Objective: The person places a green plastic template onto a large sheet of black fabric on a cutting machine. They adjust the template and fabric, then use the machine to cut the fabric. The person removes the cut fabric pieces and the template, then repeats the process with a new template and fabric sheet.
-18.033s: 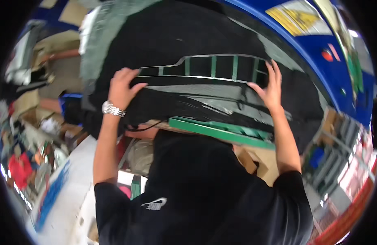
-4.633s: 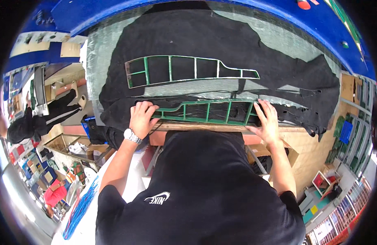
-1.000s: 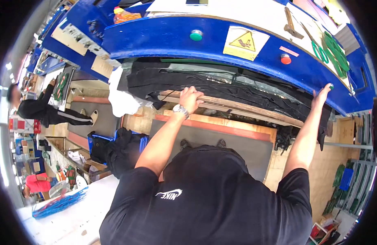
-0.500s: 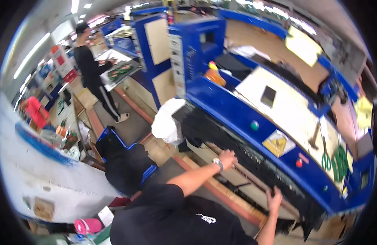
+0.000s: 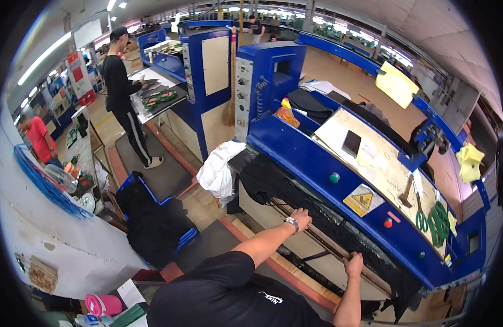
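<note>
My left hand [image 5: 301, 219], with a watch at the wrist, is closed over a long brown bar [image 5: 326, 243] along the front of a blue machine [image 5: 295, 158]. Farther right, my right hand [image 5: 353, 265] has its fingers curled at the same bar. Black sheet material [image 5: 267, 177] lies ragged along the machine bed just behind the bar and hangs down at the right end. Small parts of the fingertips are hidden behind the bar.
On the machine top lie a phone [image 5: 351, 143], a hammer [image 5: 407, 191], green-handled scissors [image 5: 421, 218] and green cord [image 5: 439, 224]. A white bag [image 5: 221, 170] hangs at the left end. Behind me, a blue crate [image 5: 187, 240] holds black material. A person [image 5: 122, 92] stands at another machine.
The view has shifted and grown sharper. Both hands stay at the bar, and the fingers of my right hand look more curled than before.
</note>
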A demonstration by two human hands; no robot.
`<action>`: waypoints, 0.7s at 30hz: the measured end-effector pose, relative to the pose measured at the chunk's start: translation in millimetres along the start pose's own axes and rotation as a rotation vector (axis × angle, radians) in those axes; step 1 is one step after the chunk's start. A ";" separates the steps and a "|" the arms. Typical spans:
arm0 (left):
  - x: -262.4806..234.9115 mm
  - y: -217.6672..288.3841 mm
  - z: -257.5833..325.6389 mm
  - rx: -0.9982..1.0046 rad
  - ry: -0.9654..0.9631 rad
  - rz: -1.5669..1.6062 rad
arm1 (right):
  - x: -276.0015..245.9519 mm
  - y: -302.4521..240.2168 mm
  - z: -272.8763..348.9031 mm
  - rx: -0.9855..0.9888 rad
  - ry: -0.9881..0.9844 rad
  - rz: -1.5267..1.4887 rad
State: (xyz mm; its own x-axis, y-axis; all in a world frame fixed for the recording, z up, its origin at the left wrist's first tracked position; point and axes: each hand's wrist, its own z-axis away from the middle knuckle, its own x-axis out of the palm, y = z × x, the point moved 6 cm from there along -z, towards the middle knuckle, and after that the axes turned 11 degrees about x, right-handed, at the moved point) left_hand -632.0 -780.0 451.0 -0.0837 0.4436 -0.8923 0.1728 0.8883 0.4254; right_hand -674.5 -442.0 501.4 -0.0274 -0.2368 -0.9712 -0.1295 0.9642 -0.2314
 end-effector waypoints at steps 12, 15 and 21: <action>10.8 11.7 76.6 0.076 -0.062 0.038 | -1.3 -7.9 55.3 0.019 -0.349 0.129; 5.8 -2.4 103.6 0.158 -0.091 0.309 | -7.3 -27.3 55.5 -0.053 -0.587 0.190; -128.6 -82.5 106.4 -0.076 0.547 0.418 | 2.5 -148.1 32.4 -0.501 -0.183 -0.116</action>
State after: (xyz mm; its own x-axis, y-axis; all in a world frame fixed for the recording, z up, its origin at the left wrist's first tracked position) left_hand -531.1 -923.0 514.6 -0.5108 0.7292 -0.4552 0.2310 0.6265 0.7444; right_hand -623.3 -581.5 531.3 0.1820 -0.2701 -0.9455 -0.5795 0.7474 -0.3251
